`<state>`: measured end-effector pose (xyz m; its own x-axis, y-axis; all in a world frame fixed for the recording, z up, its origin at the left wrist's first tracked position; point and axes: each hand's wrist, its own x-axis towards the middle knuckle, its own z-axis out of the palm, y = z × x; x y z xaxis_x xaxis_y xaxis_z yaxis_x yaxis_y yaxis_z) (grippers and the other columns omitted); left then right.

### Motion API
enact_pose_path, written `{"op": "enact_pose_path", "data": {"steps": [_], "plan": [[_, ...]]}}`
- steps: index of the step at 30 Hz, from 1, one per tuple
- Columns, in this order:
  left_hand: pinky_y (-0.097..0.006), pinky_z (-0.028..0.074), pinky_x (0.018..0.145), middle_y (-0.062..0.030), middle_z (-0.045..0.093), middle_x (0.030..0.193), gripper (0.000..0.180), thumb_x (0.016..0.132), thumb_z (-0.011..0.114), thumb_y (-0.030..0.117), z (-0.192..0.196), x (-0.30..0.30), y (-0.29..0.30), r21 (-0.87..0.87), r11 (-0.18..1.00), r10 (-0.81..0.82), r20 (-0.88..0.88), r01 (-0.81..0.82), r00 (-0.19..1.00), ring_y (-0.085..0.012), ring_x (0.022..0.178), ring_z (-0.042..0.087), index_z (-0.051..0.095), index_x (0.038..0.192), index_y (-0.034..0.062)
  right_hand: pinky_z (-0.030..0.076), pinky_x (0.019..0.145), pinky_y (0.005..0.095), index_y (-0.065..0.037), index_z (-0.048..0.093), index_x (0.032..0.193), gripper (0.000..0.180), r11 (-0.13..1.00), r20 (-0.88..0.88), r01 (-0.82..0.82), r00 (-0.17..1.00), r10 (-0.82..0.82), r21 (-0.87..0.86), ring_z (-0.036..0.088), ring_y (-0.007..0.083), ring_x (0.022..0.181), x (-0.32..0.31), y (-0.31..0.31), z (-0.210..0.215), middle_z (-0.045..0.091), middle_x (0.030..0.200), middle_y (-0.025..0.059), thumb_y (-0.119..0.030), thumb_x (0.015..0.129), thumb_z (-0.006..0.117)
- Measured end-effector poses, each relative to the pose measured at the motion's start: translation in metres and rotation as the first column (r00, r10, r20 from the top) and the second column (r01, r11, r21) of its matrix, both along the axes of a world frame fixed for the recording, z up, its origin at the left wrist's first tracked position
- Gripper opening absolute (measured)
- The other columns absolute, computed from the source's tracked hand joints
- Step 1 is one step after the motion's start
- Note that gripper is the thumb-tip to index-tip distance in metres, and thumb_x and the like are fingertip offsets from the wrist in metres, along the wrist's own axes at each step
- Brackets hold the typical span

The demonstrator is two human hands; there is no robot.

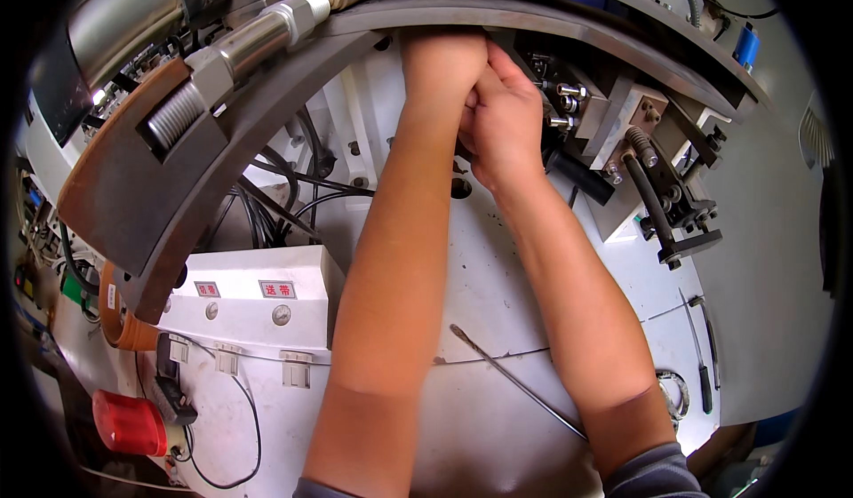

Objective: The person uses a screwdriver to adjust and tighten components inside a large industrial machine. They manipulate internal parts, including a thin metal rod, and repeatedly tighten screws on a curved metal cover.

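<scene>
Both my arms reach forward under a curved dark metal beam (pixel 480 16) of a machine. My left hand (pixel 444 58) goes in beneath the beam, and its fingers are hidden there. Right beside it, touching it, is my right hand (pixel 510 120), its fingers curled closed. Whatever they grip, if anything, is hidden behind the two hands. Just right of my right hand sits a metal bracket assembly (pixel 635 120) with bolts, a spring and a black rod. Under my forearms, a long thin metal rod (pixel 515 379) lies slantwise on the white machine table (pixel 480 418).
At left a threaded metal shaft (pixel 240 58) is fixed to the beam. Below stand a white control box (pixel 258 298) with two knobs, black cables (pixel 267 200) and a red warning lamp (pixel 130 422). A black-handled tool (pixel 704 378) lies at the table's right edge.
</scene>
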<state>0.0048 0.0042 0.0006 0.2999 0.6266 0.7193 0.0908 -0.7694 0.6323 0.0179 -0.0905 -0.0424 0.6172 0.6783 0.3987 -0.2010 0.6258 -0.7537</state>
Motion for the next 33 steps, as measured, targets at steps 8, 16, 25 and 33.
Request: {"op": "enact_pose_path", "data": {"steps": [8, 16, 25, 33], "plan": [[-0.045, 0.050, 0.090, -0.0186, 0.069, 0.111, 0.032, 0.095, 0.051, 0.027, -0.007, 0.010, 0.008, 0.192, 0.979, 0.077, -0.048, -0.066, 0.996, -0.0363, 0.103, 0.064, 0.066, 0.113, 0.0043, 0.034, 0.049, 0.0205, -0.002, 0.059, 0.132, 0.033, 0.997, -0.039, 0.067, 0.997, -0.066, 0.038, 0.042, 0.0040, 0.057, -0.003, 0.003, -0.005, 0.055, 0.071, -0.0041, -0.010, 0.101, 0.052], [-0.045, 0.048, 0.094, -0.0184, 0.067, 0.118, 0.035, 0.097, 0.049, 0.028, -0.001, 0.003, 0.014, 0.237, 0.969, 0.112, -0.150, -0.074, 0.982, -0.0352, 0.108, 0.063, 0.065, 0.119, 0.0047, 0.036, 0.050, 0.0211, -0.001, 0.060, 0.130, 0.031, 0.994, -0.042, 0.056, 0.998, -0.053, 0.095, 0.046, 0.0040, 0.059, -0.009, 0.012, 0.001, 0.057, 0.076, -0.0032, -0.010, 0.101, 0.053], [-0.040, 0.048, 0.047, -0.0149, 0.069, 0.085, 0.041, 0.100, 0.046, 0.038, 0.006, -0.008, 0.017, -0.011, 1.000, -0.022, -0.164, 0.021, 0.986, -0.0237, 0.052, 0.060, 0.062, 0.114, 0.0040, 0.037, 0.051, 0.0216, 0.000, 0.048, 0.141, 0.040, 0.977, -0.212, 0.057, 0.977, -0.013, 0.205, 0.044, 0.0045, 0.061, -0.033, 0.024, -0.007, 0.054, 0.077, -0.0034, -0.010, 0.103, 0.050], [-0.038, 0.045, 0.044, -0.0117, 0.067, 0.079, 0.040, 0.098, 0.050, 0.039, 0.007, -0.018, 0.013, -0.163, 0.986, -0.084, -0.253, 0.043, 0.964, -0.0206, 0.047, 0.056, 0.063, 0.113, 0.0047, 0.029, 0.042, 0.0227, -0.006, 0.043, 0.146, 0.043, 0.991, -0.210, -0.050, 0.975, 0.076, 0.128, 0.039, 0.0045, 0.050, -0.031, 0.012, -0.008, 0.048, 0.066, -0.0043, -0.015, 0.104, 0.046]]}}
